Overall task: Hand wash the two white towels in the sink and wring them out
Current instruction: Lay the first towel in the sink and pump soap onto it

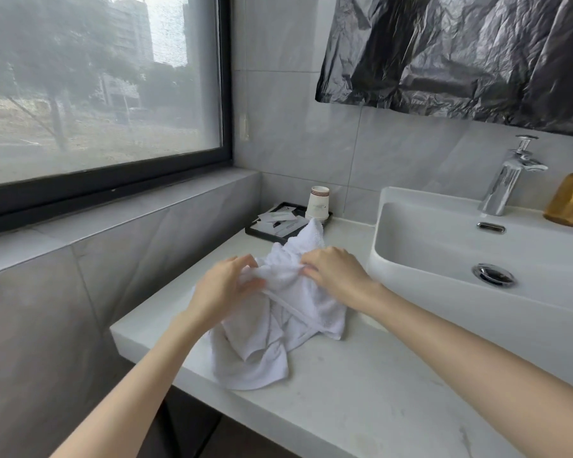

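Two hands are showing, left hand [222, 289] and right hand [338, 274], plus one towel heap [278, 328], one sink [444, 256], one faucet [506, 180].

soft grey daylight comes through the window [100, 87] at ten o'clock, hazy behind its screen. shadows stay faint. the tap [510, 173] at three o'clock glints, and straight lines bow toward the edges.

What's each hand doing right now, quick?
Left hand: pinching the white towels on the counter.
Right hand: gripping the same white towels.
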